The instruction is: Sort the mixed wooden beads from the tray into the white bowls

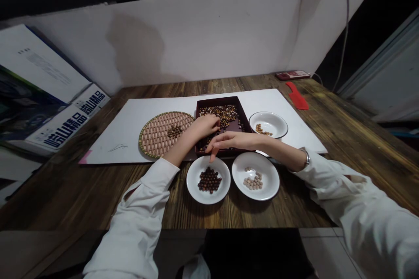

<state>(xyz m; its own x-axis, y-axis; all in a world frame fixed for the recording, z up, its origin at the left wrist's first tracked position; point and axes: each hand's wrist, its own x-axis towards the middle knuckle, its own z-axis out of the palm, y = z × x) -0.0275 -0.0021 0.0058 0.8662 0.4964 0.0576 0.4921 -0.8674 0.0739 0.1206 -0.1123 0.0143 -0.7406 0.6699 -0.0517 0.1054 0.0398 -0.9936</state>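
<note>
Closest in, two white bowls side by side on the wooden table (pixel 81 192): left bowl (pixel 208 180) with a pile of dark brown beads, right bowl (pixel 255 176) with a small cluster of pale ones. Just behind, right hand (pixel 229 140) hovering over the near edge of one dark tray (pixel 224 124) of mixed beads, fingers loosely together and pointing down, nothing visibly pinched; left hand (pixel 206 125) reaching into the tray, fingertips on the beads, grip hard to tell. Further back, one woven basket (pixel 163 133) with a few beads, a third bowl (pixel 268 124), one white sheet (pixel 131 117), one red scraper (pixel 297 95).
</note>
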